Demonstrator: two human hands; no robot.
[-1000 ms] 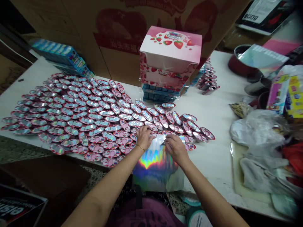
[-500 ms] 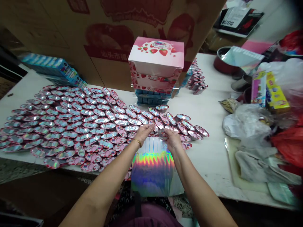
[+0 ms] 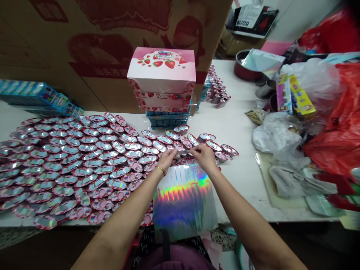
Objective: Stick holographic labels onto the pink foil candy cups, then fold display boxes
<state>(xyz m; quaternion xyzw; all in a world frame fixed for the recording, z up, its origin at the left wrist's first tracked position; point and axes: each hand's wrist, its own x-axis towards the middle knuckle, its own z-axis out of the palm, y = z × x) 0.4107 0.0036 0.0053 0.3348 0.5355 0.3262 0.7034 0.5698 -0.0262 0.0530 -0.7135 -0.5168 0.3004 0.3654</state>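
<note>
A shiny holographic sheet lies at the table's front edge, between my forearms. Just above its far edge, my left hand pinches one end of a small thin strip. The fingers of my right hand are closed on the strip's other end. Rows of small oval pink-and-red packs with silvery tops stand close together to the left of and beyond my hands. What exactly the strip is, is too small to tell.
A strawberry-print box stands on blue packs before a large carton. More blue boxes are at left. On the right are a dark red pot, plastic bags, a grey cloth and a knife.
The camera view has shifted to the right, so table items appear further left. My hands are a little further apart, with the strip now visible stretched between them.
</note>
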